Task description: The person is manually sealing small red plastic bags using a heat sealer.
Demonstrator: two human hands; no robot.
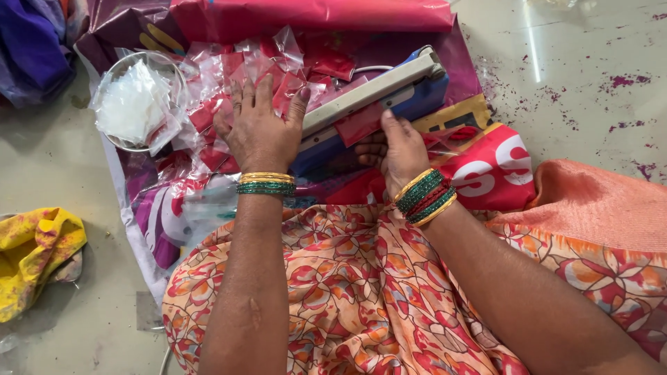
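Pressing flat on the pile of small red-filled plastic packets [229,104], the left hand [258,128] lies palm down, fingers spread, gripping nothing. Right hand [397,149] feeds one red packet [359,123] into the blue-and-grey heat sealer [375,97]; thumb on top, fingers curled beneath, pinched on the packet's near edge. Packet lies between the sealer's bar and base, which sit on printed plastic sheeting [493,167]. Judgement: packet light, limp, film slippery; best held by the edge, clear of the bar, kept taut. Steel bowl [114,73] of empty clear pouches sits left. Yellow cloth [35,253] on floor.
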